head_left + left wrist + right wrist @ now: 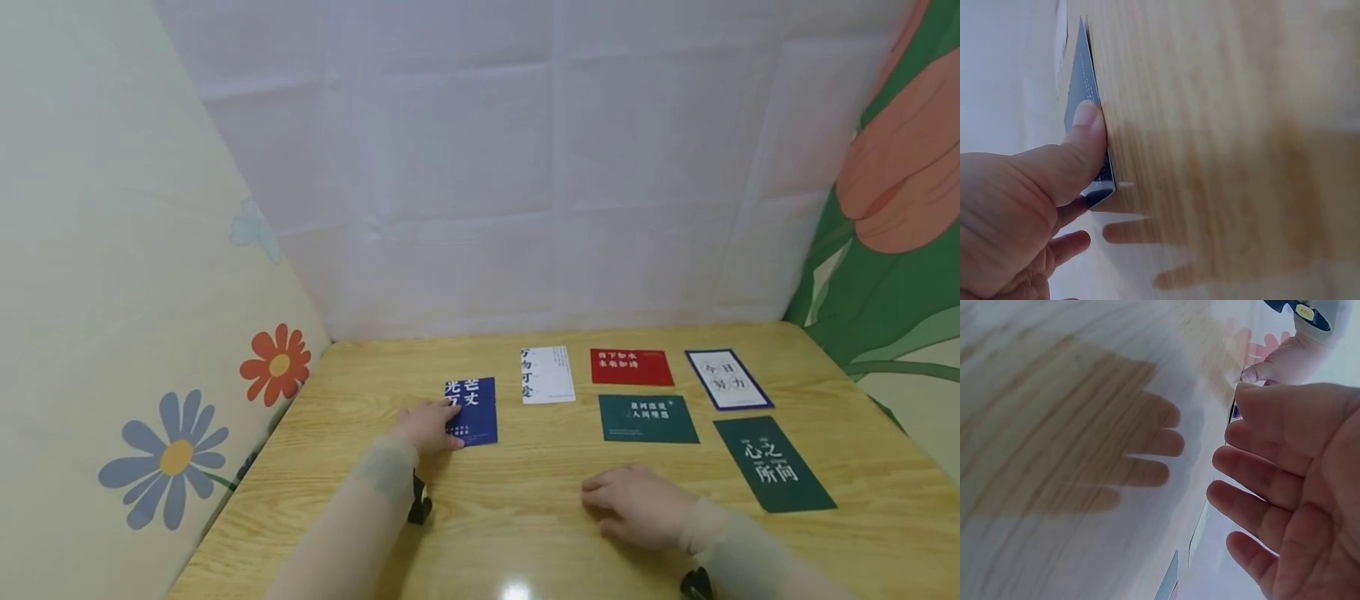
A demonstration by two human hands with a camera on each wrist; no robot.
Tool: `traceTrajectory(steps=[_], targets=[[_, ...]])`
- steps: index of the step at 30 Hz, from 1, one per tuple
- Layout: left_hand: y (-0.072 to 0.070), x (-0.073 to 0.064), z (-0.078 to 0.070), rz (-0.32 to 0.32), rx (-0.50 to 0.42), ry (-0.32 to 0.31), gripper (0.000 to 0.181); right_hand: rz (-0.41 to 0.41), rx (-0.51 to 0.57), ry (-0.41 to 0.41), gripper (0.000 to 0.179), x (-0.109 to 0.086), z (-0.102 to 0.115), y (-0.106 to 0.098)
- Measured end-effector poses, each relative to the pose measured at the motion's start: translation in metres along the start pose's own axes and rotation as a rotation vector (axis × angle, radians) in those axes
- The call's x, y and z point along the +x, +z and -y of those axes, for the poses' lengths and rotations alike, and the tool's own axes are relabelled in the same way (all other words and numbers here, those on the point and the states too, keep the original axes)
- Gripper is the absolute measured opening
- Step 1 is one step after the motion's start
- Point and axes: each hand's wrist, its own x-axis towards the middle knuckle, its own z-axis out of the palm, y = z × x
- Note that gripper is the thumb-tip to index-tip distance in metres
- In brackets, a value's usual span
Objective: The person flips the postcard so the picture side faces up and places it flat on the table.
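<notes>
In the head view my left hand [427,427] is at the left edge of a dark blue card [480,412] with white characters. The left wrist view has the thumb [1085,134] lying across the face of this blue card [1082,81], with a fingertip at its edge, so the hand pinches it. The other fingers are loosely bent beside the card. My right hand [637,504] is close over the table, holding nothing. Its fingers [1260,472] are relaxed and slightly spread in the right wrist view. The nearest card to it is a green horizontal card [648,419].
On the wooden table [525,517] lie a white card [551,379], a red card [632,367], a purple-bordered white card [727,379] and a dark green card [772,467]. A white cloth [465,183] hangs behind, with flower-patterned sheets at both sides.
</notes>
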Motion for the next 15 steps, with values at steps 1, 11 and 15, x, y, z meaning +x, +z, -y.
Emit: traceTrajectory(steps=[1,11,15], targets=[[-0.001,0.002,0.001,0.004,-0.012,-0.008,0.067,0.0,0.001,0.003,0.038,0.0,-0.001,0.0],[-0.004,0.016,0.008,-0.019,-0.004,0.006,0.06,-0.031,-0.005,-0.008,0.038,-0.003,-0.006,-0.004],[-0.005,0.016,0.009,-0.068,0.006,0.038,0.054,-0.073,-0.023,-0.027,0.037,-0.005,-0.013,-0.006]])
